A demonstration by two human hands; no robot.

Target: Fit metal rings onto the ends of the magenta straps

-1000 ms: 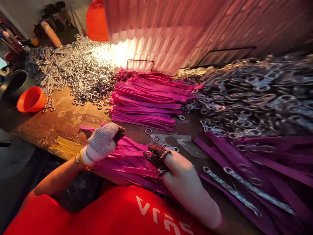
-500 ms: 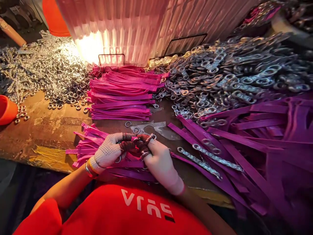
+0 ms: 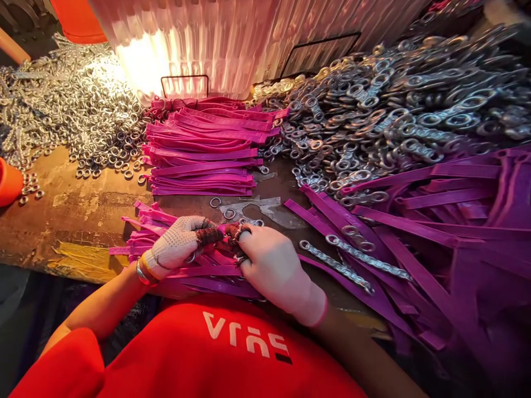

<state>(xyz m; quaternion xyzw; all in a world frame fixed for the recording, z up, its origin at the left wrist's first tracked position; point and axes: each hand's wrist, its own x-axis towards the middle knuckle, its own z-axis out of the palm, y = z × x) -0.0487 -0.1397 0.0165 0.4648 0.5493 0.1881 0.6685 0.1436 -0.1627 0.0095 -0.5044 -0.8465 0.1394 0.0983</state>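
Observation:
Both my gloved hands meet low in the middle, pinching a small part of a magenta strap (image 3: 223, 228) between dark, worn fingertips. My left hand (image 3: 178, 244) is closed on the strap from the left. From the other side my right hand (image 3: 271, 265) closes on it, its fingers curled and partly hidden. A metal piece with rings (image 3: 256, 222) shows just beyond the right fingers; whether it is held I cannot tell. Under the hands lie loose magenta straps (image 3: 219, 271). Slightly farther off are two single rings, one an open metal ring (image 3: 215, 202).
A stack of magenta straps (image 3: 203, 149) lies ahead. Small metal rings (image 3: 95, 121) are heaped at left beside an orange cup (image 3: 9, 181). Ringed metal links (image 3: 373, 105) pile up at right, above purple-looking straps (image 3: 452, 221) and two metal chain strips (image 3: 369, 257). Corrugated translucent panels (image 3: 207, 44) stand behind.
My right hand has rolled over, showing more of its back, and its fingers have curled in. The left hand remains pinched at the strap. The whole view has shifted slightly.

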